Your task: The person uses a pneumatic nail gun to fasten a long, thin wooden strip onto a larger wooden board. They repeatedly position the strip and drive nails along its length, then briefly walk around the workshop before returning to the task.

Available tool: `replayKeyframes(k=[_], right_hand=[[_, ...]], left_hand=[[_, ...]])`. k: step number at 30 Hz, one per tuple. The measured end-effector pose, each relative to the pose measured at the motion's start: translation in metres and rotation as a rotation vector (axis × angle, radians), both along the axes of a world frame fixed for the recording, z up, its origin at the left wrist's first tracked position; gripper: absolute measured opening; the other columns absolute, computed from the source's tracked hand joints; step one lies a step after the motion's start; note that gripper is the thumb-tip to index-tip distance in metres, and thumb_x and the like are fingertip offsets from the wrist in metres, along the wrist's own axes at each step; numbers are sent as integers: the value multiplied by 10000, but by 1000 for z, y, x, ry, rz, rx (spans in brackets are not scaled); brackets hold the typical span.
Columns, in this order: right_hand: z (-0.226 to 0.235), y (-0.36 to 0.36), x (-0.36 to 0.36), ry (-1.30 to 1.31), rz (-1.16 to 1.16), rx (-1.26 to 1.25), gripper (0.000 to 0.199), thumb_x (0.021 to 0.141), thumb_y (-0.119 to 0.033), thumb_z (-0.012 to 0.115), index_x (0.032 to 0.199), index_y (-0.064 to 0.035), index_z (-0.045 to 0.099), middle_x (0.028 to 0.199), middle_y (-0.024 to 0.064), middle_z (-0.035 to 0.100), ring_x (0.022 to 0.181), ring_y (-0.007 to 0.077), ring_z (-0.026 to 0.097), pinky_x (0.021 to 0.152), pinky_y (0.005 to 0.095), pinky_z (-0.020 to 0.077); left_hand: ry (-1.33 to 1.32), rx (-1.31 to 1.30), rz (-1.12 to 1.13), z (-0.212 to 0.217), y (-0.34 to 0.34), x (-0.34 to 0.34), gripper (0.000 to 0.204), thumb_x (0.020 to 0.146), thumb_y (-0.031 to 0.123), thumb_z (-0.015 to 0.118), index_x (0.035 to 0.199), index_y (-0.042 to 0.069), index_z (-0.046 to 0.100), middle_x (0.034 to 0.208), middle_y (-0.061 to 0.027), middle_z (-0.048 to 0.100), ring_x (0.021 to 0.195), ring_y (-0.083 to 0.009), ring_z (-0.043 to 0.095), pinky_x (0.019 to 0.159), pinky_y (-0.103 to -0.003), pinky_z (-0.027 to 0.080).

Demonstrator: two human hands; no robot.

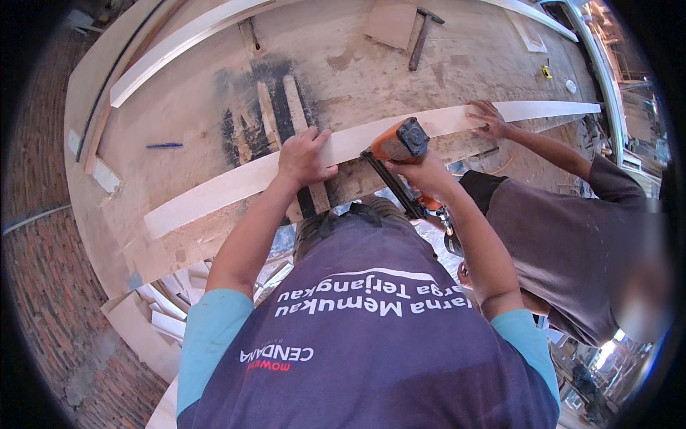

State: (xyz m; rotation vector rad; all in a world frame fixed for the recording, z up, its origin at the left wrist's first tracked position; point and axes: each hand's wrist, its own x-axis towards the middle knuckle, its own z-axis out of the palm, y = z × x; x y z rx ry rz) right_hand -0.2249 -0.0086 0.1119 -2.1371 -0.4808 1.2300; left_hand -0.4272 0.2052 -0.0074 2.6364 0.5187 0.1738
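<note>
A long pale wooden board [214, 193] lies across the near side of the worktable. My left hand [303, 157] is closed over it left of the middle, the thumb on its near edge. In my right hand [429, 175] is an orange and black nail gun [401, 141], gripped by its handle. Its head overlaps the board in this view; whether the nose touches the wood I cannot tell. Farther right, a co-worker's hand [489, 120] rests on the same board. Under the board near my left hand run narrow wooden strips [294, 104] over a black-stained patch.
On the plywood tabletop [193, 129] are a blue pen [164, 146], a hammer [423, 41] by a brown panel [390, 23], and a yellow tape measure [547, 71]. A white strip [179, 43] lies at the far left. The co-worker [550, 229] stands close on my right. Wood offcuts [168, 322] lie below the table.
</note>
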Motion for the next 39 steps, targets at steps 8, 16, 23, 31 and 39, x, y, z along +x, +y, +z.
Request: replayKeyframes(k=[8, 16, 23, 31, 39], right_hand=[[-14, -1, -1, -155, 122, 91, 557, 880, -218, 883, 1348, -7, 666, 1266, 151, 764, 1187, 258, 729, 1020, 385, 552], [-4, 12, -8, -236, 247, -29, 522, 875, -265, 895, 1307, -40, 708, 1212, 142, 778, 1146, 261, 739, 993, 393, 563], [7, 21, -22, -433, 365, -25, 509, 861, -455, 837, 1198, -79, 770, 1157, 233, 774, 1132, 416, 729, 946, 484, 579], [12, 22, -24, -368, 337, -44, 501, 852, -323, 875, 1249, -49, 739, 1169, 210, 783, 1126, 376, 752, 959, 440, 584], [5, 4, -35, -354, 211, 70, 501, 849, -271, 890, 1260, -35, 727, 1174, 206, 782, 1149, 365, 749, 985, 431, 574]], left_hand=[[57, -3, 2, 10, -1, 3, 797, 647, 484, 897, 1311, 136, 629, 1067, -99, 628, 1010, -312, 696, 861, -448, 586], [8, 32, -5, 3, 0, 1, 768, 637, 473, 900, 1271, 128, 637, 1056, -100, 628, 1018, -302, 699, 856, -445, 582], [17, 55, -17, 2, -1, 1, 803, 626, 477, 906, 1290, 116, 631, 1056, -107, 624, 1019, -307, 700, 845, -431, 585], [-78, 135, 43, 20, 11, -35, 1089, 597, 672, 882, 1493, 127, 586, 1393, -143, 571, 1294, -314, 558, 1061, -521, 371], [139, 126, 156, -1, 67, -178, 1033, 599, 602, 907, 1457, 108, 612, 1353, -135, 620, 1269, -331, 595, 1090, -529, 441]])
